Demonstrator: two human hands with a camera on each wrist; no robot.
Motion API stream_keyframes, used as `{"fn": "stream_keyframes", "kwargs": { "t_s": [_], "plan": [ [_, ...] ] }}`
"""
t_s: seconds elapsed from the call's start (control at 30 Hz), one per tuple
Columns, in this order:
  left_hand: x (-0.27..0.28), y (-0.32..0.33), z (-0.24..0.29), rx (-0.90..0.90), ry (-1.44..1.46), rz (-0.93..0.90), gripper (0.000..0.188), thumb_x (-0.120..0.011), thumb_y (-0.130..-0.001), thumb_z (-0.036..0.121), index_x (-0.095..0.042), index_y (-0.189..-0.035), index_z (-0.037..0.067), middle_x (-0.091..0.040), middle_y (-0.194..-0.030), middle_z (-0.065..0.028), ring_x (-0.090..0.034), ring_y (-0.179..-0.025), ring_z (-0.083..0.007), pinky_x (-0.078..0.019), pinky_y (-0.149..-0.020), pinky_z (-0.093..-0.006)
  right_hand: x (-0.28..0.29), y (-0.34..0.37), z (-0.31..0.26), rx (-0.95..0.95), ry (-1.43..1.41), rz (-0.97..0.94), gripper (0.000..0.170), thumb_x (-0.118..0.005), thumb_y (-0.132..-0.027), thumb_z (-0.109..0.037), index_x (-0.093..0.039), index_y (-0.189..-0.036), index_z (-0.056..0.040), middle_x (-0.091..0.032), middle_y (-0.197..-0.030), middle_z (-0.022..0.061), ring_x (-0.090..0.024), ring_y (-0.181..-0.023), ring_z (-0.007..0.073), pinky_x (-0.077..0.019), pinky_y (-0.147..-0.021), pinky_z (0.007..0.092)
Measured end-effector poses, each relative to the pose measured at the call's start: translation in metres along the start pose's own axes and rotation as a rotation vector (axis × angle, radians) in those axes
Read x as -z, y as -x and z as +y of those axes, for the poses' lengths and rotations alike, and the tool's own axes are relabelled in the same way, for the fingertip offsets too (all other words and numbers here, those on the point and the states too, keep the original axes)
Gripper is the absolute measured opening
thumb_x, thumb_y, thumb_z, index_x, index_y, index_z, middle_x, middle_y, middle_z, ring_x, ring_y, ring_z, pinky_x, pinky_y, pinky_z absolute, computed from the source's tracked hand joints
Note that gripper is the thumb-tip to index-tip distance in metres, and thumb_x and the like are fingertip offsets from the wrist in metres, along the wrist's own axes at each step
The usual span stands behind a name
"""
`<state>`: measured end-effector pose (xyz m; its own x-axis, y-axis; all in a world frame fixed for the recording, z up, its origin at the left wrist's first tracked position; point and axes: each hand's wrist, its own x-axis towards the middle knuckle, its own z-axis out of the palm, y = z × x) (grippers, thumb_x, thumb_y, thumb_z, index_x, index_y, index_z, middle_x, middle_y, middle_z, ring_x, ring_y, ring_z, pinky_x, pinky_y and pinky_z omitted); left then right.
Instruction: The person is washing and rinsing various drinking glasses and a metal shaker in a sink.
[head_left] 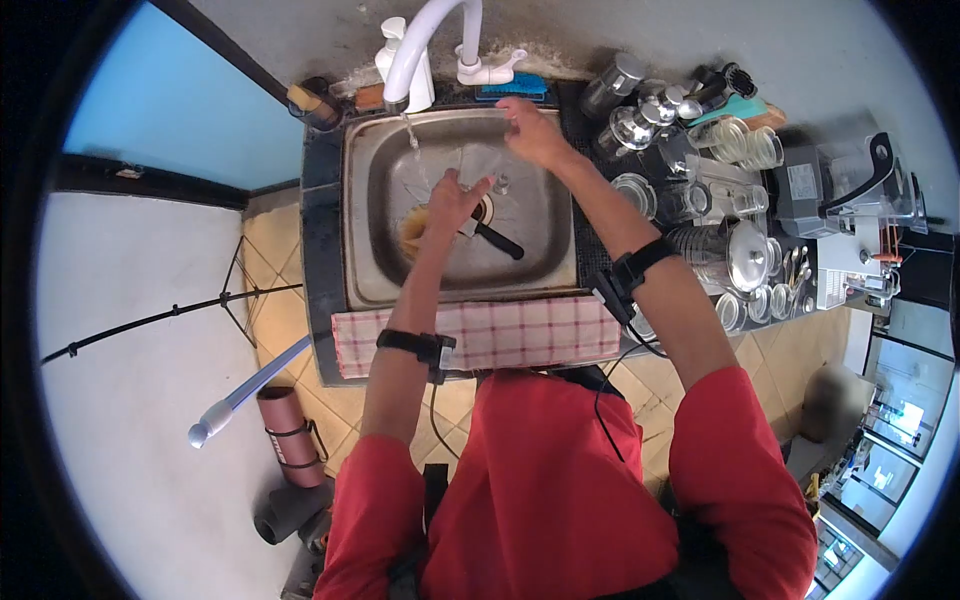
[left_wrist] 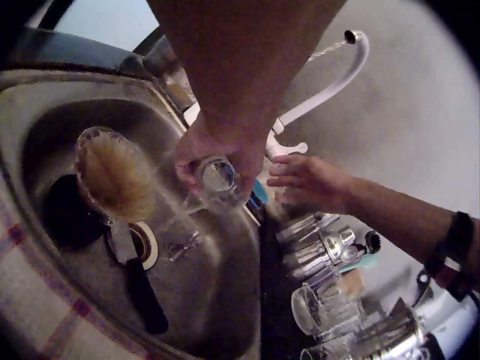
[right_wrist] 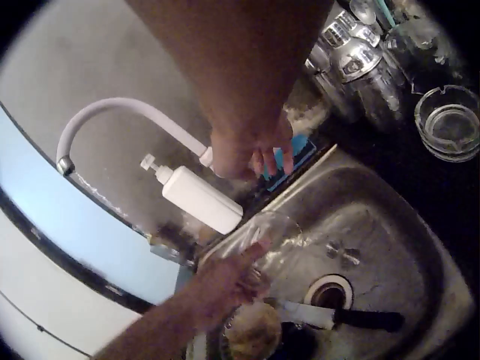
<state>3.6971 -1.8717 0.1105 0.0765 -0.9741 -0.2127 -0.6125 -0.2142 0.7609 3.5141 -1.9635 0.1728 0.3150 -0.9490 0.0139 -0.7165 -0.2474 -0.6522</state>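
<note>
A grey wall [head_left: 300, 30] is rising behind the dark counter [head_left: 322, 240], brownish stains [head_left: 550, 62] marking its foot; a blue dark-framed panel [head_left: 200, 90] is standing at left, a white wall [head_left: 140, 270] running below it; beige tiles [head_left: 275, 235] are covering the floor [head_left: 780, 370]; at far right, windows [head_left: 908, 412] are showing bright light

Downward head view, wrist close-ups, shared sink [head_left: 545, 255]

Both wrist views are dim and soft.
</note>
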Motion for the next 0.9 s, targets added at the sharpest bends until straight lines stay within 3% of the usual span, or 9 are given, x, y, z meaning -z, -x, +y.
{"fn": "stream_keyframes", "kwargs": {
  "t_s": [0.13, 0.23, 0.33, 0.43, 0.5, 0.53, 0.6, 0.77, 0.9],
  "plan": [
    [0.007, -0.002, 0.023, -0.154, -0.218, -0.023, 0.070, -0.078, -0.070, 0.049, -0.060, -0.109, -0.006, -0.064, -0.099, -0.0325, -0.062, -0.100, -0.0427, -0.0502, -0.085, -0.0463, -0.011, 0.052, -0.005, 0.171, 0.383, -0.275, 0.072, -0.071, -0.077, -0.011, -0.040, -0.141, -0.0144, -0.043, -0.142, 0.0115, -0.045, -0.130, 0.0274, -0.0388, -0.106, 0.0458],
    [0.018, 0.009, 0.030, -0.269, -0.223, -0.189, 0.068, -0.080, -0.068, 0.046, -0.062, -0.106, -0.006, -0.064, -0.100, -0.0293, -0.063, -0.100, -0.0405, -0.0496, -0.087, -0.0449, -0.014, 0.081, -0.013, 0.215, 0.465, -0.306, 0.068, -0.073, -0.078, -0.015, -0.042, -0.139, -0.0145, -0.041, -0.144, 0.0089, -0.040, -0.134, 0.0260, -0.0364, -0.106, 0.0511],
    [0.029, 0.028, 0.033, -0.269, -0.118, -0.250, 0.071, -0.080, -0.068, 0.044, -0.060, -0.114, -0.006, -0.064, -0.106, -0.0281, -0.061, -0.101, -0.0426, -0.0478, -0.086, -0.0417, -0.016, 0.093, -0.016, 0.178, 0.275, -0.337, 0.068, -0.075, -0.076, -0.019, -0.044, -0.136, -0.0143, -0.042, -0.144, 0.0090, -0.042, -0.133, 0.0267, -0.0365, -0.106, 0.0478],
    [0.030, 0.039, 0.022, -0.283, -0.146, -0.201, 0.070, -0.078, -0.073, 0.046, -0.059, -0.116, -0.005, -0.064, -0.109, -0.0211, -0.061, -0.106, -0.0350, -0.0465, -0.089, -0.0380, -0.025, 0.095, -0.015, 0.199, 0.212, -0.306, 0.073, -0.079, -0.073, -0.029, -0.044, -0.134, -0.0125, -0.050, -0.135, 0.0114, -0.051, -0.124, 0.0303, -0.0415, -0.102, 0.0445],
    [0.021, 0.042, 0.003, -0.151, 0.258, -0.176, 0.067, -0.072, -0.080, 0.049, -0.057, -0.122, 0.000, -0.059, -0.116, -0.0171, -0.059, -0.106, -0.0251, -0.0477, -0.089, -0.0366, -0.028, 0.097, -0.019, 0.104, 0.086, -0.280, 0.077, -0.080, -0.070, -0.033, -0.043, -0.134, -0.0097, -0.054, -0.129, 0.0145, -0.054, -0.118, 0.0329, -0.0436, -0.099, 0.0427],
    [0.022, 0.045, -0.001, -0.149, 0.256, -0.176, 0.067, -0.072, -0.080, 0.049, -0.057, -0.122, 0.000, -0.059, -0.116, -0.0171, -0.059, -0.106, -0.0251, -0.0477, -0.089, -0.0366, -0.029, 0.098, -0.022, 0.008, -0.036, -0.253, 0.082, -0.082, -0.068, -0.038, -0.043, -0.133, -0.0070, -0.058, -0.123, 0.0176, -0.058, -0.113, 0.0354, -0.0458, -0.097, 0.0409],
    [0.024, 0.057, -0.009, 0.027, 0.772, -0.089, 0.059, -0.057, -0.093, 0.048, -0.052, -0.132, 0.004, -0.054, -0.123, -0.0098, -0.053, -0.113, -0.0197, -0.0445, -0.093, -0.0340, -0.028, 0.096, -0.028, -0.044, -0.118, -0.242, 0.084, -0.082, -0.069, -0.042, -0.043, -0.133, -0.0052, -0.057, -0.125, 0.0173, -0.056, -0.116, 0.0336, -0.0458, -0.097, 0.0400],
    [0.019, 0.063, -0.020, 0.190, 1.262, 0.119, 0.061, -0.042, -0.098, 0.052, -0.042, -0.141, 0.009, -0.049, -0.135, -0.0137, -0.043, -0.129, -0.0254, -0.0333, -0.108, -0.0443, -0.039, 0.088, -0.038, -0.053, -0.374, -0.061, 0.092, -0.083, -0.069, -0.050, -0.040, -0.134, -0.0003, -0.058, -0.125, 0.0173, -0.057, -0.116, 0.0298, -0.0458, -0.098, 0.0379],
    [0.027, 0.065, 0.016, 0.320, 1.535, 0.115, 0.065, -0.039, -0.098, 0.056, -0.040, -0.142, 0.009, -0.043, -0.142, -0.0144, -0.039, -0.133, -0.0295, -0.0316, -0.110, -0.0459, -0.029, 0.096, -0.068, -0.022, -0.606, -0.029, 0.098, -0.084, -0.069, -0.045, -0.032, -0.139, -0.0009, -0.058, -0.124, 0.0181, -0.057, -0.115, 0.0292, -0.0465, -0.098, 0.0402]
  ]
}}
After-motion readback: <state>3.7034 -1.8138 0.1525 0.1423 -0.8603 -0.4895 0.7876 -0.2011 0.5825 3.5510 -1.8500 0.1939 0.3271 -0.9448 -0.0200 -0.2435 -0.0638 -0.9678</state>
